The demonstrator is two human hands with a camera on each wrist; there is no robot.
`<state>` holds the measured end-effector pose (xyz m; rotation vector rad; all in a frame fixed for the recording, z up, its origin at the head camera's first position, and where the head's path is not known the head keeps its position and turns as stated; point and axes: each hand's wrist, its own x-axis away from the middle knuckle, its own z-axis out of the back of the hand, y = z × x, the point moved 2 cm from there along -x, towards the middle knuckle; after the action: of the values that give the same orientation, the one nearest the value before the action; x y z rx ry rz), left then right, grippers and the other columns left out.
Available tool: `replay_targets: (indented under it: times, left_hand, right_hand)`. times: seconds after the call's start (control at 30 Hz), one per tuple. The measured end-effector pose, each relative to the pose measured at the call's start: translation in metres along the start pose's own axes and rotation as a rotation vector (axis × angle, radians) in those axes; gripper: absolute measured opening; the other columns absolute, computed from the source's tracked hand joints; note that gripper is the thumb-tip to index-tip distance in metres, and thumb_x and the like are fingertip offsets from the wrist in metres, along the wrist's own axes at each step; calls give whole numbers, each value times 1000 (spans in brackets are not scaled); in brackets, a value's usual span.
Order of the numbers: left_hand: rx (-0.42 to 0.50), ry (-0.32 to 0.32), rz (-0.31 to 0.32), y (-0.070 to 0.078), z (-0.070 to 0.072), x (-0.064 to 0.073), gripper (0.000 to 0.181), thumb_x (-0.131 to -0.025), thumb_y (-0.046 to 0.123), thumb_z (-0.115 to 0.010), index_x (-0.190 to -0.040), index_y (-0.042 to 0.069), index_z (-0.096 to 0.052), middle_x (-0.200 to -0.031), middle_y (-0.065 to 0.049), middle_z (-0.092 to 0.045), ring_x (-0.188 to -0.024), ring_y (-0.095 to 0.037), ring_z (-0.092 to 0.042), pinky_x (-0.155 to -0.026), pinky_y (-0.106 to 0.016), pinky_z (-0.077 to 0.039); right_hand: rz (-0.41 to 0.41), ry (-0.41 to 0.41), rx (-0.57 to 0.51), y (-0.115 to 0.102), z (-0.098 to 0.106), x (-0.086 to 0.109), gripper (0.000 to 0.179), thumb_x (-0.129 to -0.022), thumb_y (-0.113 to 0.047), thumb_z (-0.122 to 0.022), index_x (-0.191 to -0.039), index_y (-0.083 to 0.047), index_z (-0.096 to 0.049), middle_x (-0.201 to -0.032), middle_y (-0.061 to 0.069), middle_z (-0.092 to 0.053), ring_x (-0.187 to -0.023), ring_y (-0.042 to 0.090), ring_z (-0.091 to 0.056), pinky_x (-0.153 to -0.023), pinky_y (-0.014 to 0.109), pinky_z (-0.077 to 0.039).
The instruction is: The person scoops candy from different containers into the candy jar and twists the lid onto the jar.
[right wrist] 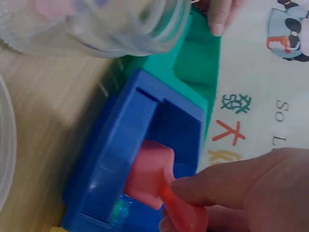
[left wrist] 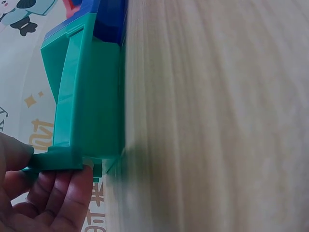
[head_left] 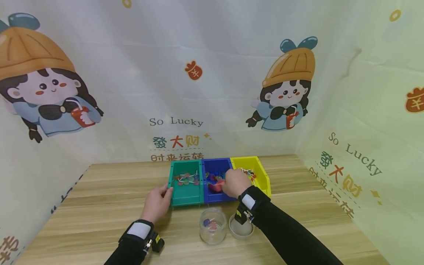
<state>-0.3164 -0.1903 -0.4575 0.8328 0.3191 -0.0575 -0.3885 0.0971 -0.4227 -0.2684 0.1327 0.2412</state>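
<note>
My right hand (head_left: 236, 183) grips the handle of a red scoop (right wrist: 152, 171), whose head sits down inside the blue bin (right wrist: 104, 166). Small shiny wrapped pieces (head_left: 215, 176) lie around the scoop there, some blue. At the left end of the row, my left hand (head_left: 156, 203) holds the side wall of the green bin (head_left: 187, 198), thumb on one face and fingers on the other, as the left wrist view shows. Lollipops (head_left: 187, 179) with white sticks lie in the green bin. Part of the scoop's handle is hidden by my right fingers.
A yellow bin (head_left: 265, 182) with more white-stick pieces adjoins the blue one. In front stands an uncapped clear jar (head_left: 213, 237) holding a few pink and blue pieces. A round lid (head_left: 241, 230) lies beside it, under my right wrist. A printed curtain (head_left: 225, 92) backs the wooden table (head_left: 116, 191).
</note>
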Motion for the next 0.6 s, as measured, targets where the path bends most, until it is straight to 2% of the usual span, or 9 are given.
replay_targets:
  times: [0.13,0.2,0.27,0.4,0.6]
  left_hand:
    - [1,2,-13,0,0,1,42,-113,16,-58,-146,-10,-61,-116,-31,-76,-101,-35,-70,-87,-52,-59]
    - [2,4,-17,2,1,1,42,-113,16,-59,-146,-10,-62,-113,-29,-76,-98,-33,-69,-84,-50,-58]
    - [4,1,-18,2,2,1,42,-113,16,-59,-147,-9,-62,-112,-29,-76,-96,-32,-68,-82,-48,-57]
    - [8,-12,-12,3,4,-1,45,-113,17,-58,-149,-10,-59,-111,-28,-75,-93,-30,-66,-79,-45,-55]
    - [8,-19,-6,0,4,-1,45,-113,16,-59,-149,-10,-59,-107,-26,-75,-89,-27,-61,-75,-38,-51]
  right_hand:
    - [-63,-47,-45,-22,34,24,35,-95,-19,-74,-64,-10,-59,-64,4,-52,-60,25,-56,-55,34,-46]
    - [-59,-44,-51,-28,47,32,40,-96,-20,-75,-63,-11,-55,-62,1,-42,-58,23,-50,-56,30,-38]
    - [-72,-62,-60,-34,58,38,40,-97,-20,-78,-65,-9,-57,-62,0,-39,-59,22,-50,-57,28,-36]
    - [-95,-90,-54,-40,64,40,37,-97,-27,-83,-74,-6,-65,-64,1,-43,-64,22,-55,-62,28,-41]
    - [-129,-84,38,-38,53,36,31,-98,-23,-81,-75,-5,-70,-68,5,-56,-68,25,-60,-70,34,-57]
